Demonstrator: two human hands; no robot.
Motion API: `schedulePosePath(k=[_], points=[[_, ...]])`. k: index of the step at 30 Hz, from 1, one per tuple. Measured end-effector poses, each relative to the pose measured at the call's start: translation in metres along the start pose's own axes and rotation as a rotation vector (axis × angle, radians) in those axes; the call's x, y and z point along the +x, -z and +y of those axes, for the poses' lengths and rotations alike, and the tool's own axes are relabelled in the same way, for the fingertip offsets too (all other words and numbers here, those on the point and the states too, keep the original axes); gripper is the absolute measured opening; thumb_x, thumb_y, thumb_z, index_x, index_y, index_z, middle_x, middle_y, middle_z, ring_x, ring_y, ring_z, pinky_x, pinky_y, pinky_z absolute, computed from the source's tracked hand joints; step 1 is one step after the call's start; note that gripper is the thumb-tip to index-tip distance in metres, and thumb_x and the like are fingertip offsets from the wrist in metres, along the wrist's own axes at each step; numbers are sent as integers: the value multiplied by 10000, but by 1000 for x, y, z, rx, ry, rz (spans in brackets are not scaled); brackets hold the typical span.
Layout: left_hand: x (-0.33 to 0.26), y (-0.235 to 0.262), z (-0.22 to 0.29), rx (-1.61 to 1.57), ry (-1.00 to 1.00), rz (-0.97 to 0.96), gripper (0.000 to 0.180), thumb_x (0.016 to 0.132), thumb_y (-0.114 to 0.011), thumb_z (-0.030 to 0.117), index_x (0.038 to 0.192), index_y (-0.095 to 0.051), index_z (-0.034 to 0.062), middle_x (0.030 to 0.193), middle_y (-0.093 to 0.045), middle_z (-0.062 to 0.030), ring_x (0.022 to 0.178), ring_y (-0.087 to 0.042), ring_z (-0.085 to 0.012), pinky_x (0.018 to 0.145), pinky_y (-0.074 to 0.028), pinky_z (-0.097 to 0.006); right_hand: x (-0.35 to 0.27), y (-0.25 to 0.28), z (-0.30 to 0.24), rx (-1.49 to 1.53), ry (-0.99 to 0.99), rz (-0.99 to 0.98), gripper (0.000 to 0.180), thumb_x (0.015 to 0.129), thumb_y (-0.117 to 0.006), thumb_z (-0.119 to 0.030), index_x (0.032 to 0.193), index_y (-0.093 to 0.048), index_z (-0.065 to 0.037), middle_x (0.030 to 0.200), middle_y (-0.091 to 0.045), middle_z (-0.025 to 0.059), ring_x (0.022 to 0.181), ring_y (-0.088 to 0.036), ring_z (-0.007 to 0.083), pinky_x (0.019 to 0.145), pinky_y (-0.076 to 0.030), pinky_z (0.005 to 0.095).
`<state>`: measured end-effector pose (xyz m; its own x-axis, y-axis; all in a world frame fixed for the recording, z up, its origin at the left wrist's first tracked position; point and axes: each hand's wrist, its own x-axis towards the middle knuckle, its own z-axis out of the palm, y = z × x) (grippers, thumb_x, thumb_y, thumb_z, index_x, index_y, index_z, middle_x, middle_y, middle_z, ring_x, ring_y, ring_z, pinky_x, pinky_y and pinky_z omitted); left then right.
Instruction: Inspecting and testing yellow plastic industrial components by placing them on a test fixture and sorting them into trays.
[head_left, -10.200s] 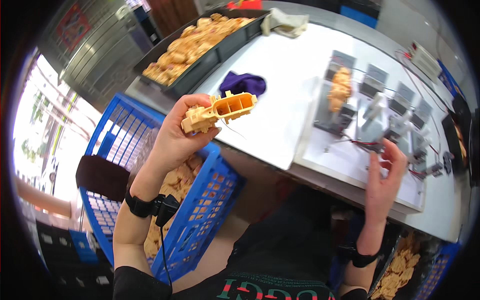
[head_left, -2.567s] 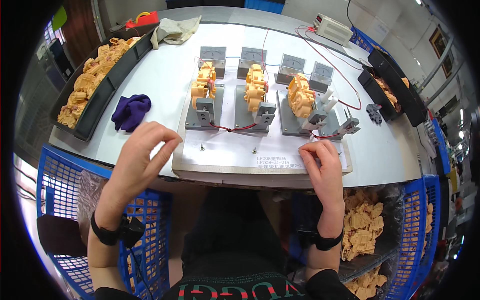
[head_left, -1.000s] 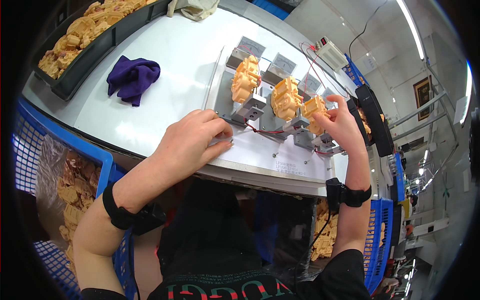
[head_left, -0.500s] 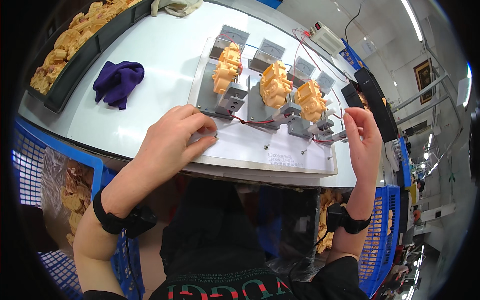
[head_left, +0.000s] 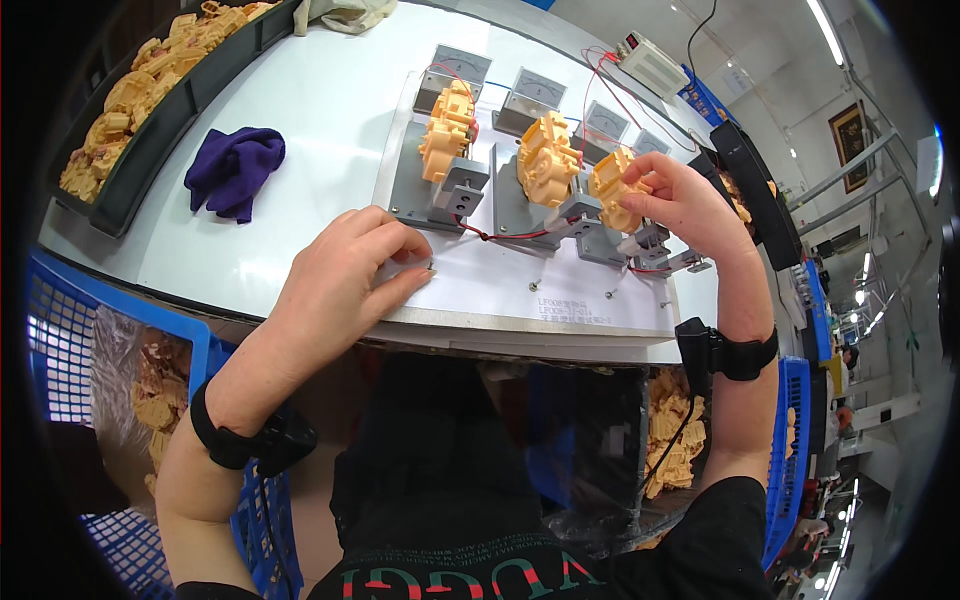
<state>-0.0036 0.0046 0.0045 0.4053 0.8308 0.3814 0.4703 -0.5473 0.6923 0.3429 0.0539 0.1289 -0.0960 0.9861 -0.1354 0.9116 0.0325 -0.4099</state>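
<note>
While the white table [head_left: 300, 130] is filling most of the view, a white board [head_left: 560, 290] is being carried on its near edge, with grey fixtures and small meters standing in a row along it. To the left, below the table edge, a blue crate [head_left: 60, 330] with yellow parts in a clear bag is being shown; a second blue crate [head_left: 790, 450] is being seen at the right. Along the far left of the table a dark tray [head_left: 150, 160] of yellow parts is being held, and a purple cloth [head_left: 235, 170] is lying just beside it. Three yellow parts are being carried on the fixtures: the first part [head_left: 448, 135] at the left, the middle part [head_left: 545, 160] next to it, and the third part [head_left: 615, 190] at the right. The third part is being pinched by the right hand [head_left: 685, 200], fingers curled round it on its fixture. The left hand [head_left: 345, 275] is being pressed on the board's near left corner, fingers bent, with the fingertips [head_left: 415, 270] lying by a small switch [head_left: 405, 268]. Red wires [head_left: 510, 235] are being run between the fixtures.
</note>
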Motion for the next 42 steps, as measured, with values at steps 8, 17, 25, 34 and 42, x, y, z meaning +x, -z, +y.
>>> schedulePosePath(k=[8, 17, 25, 34, 42], points=[[0, 0, 1, 11, 9, 1, 162, 890, -729, 202, 985, -677, 82, 948, -631, -64, 952, -625, -257, 796, -522, -377, -7, -5, 2, -36, 15, 46, 278, 957, -703, -239, 1144, -625, -49, 947, -695, 53, 880, -641, 118, 819, -517, 281], [0, 0, 2, 14, 2, -5, 146, 885, -730, 149, 991, -687, 59, 932, -613, -71, 929, -613, -226, 772, -510, -339, -14, -11, 10, -30, 94, 159, 371, 958, -705, -239, 1281, -624, -74, 1040, -713, 88, 944, -657, 154, 861, -523, 308], [1, 0, 2, 11, 24, -10, 143, 881, -730, 139, 990, -692, 55, 933, -621, -70, 928, -614, -220, 772, -504, -333, -22, -3, 6, 0, 31, 190, 355, 986, -673, -236, 1305, -621, -89, 1110, -712, 98, 998, -659, 160, 891, -517, 316], [1, 0, 3, 12, 9, -10, 146, 884, -730, 128, 1000, -696, 46, 942, -624, -70, 921, -609, -214, 776, -497, -322, -43, -1, 18, 81, 129, 383, 308, 959, -695, -242, 1212, -676, -67, 1072, -717, 98, 1008, -676, 169, 838, -536, 313], [0, 0, 3, 17, 10, -7, 156, 886, -731, 136, 1007, -694, 44, 946, -624, -71, 925, -607, -214, 782, -498, -323, -75, -13, 1, 114, 126, 423, 196, 974, -674, -171, 1057, -699, 5, 958, -700, 49, 832, -630, 98, 753, -511, 255]])
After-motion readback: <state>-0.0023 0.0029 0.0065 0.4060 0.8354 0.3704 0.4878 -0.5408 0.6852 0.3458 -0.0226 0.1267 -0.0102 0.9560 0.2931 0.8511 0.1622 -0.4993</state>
